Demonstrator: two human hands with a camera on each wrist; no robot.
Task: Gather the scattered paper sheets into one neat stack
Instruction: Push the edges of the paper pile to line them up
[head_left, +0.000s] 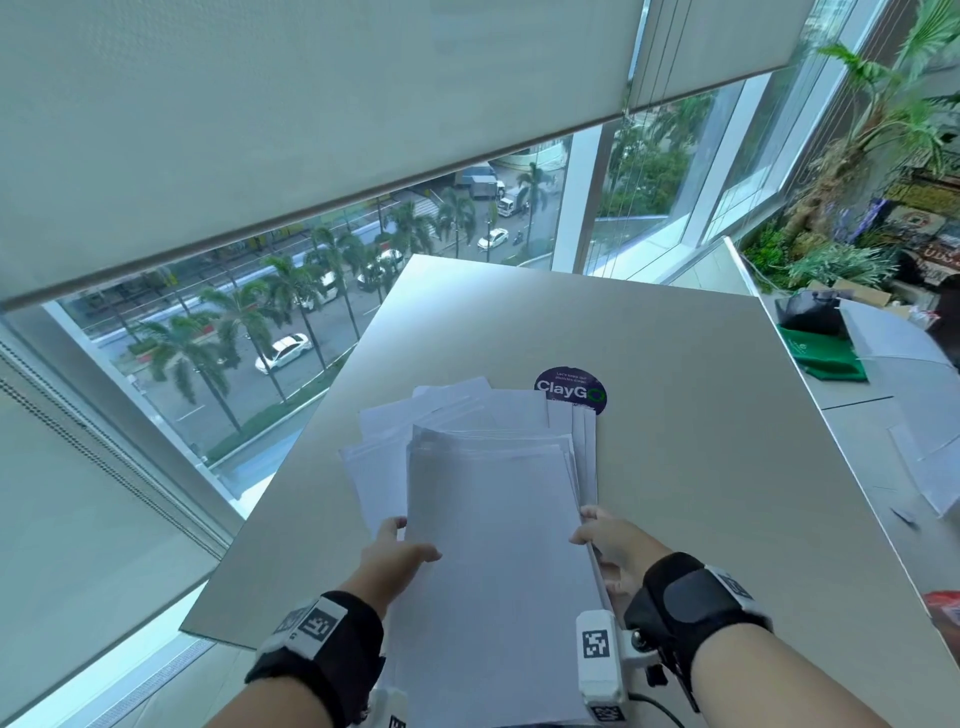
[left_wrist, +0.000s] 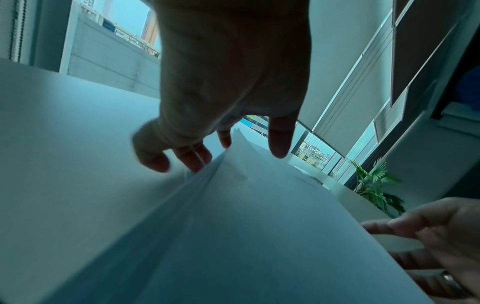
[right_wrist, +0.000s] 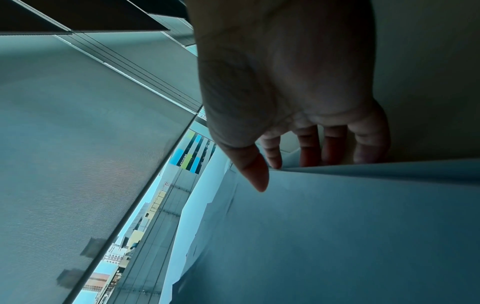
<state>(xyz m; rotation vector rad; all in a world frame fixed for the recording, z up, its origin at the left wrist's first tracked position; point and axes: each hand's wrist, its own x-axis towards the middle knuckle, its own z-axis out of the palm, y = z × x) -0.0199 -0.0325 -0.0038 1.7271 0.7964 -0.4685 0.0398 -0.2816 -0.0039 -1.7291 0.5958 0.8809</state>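
Observation:
A loose pile of white paper sheets (head_left: 493, 519) lies at the near middle of the grey table (head_left: 675, 338), its near end overhanging the table's edge. Sheets below the top one fan out unevenly to the left (head_left: 374, 467), far side (head_left: 452, 389) and right (head_left: 587, 441). My left hand (head_left: 400, 551) holds the pile's left edge, thumb on top and fingers at the edge (left_wrist: 228, 142). My right hand (head_left: 608, 540) holds the right edge, thumb on top and fingers curled beneath (right_wrist: 275, 160). The pile fills the lower part of both wrist views (left_wrist: 233, 226) (right_wrist: 337, 226).
A round purple ClayGo sticker (head_left: 570, 389) sits just beyond the pile, partly covered by it. A neighbouring table on the right carries a green cloth item (head_left: 826, 353), a black bag (head_left: 810, 306) and more white sheets (head_left: 935, 467). Windows with blinds run along the left and far sides.

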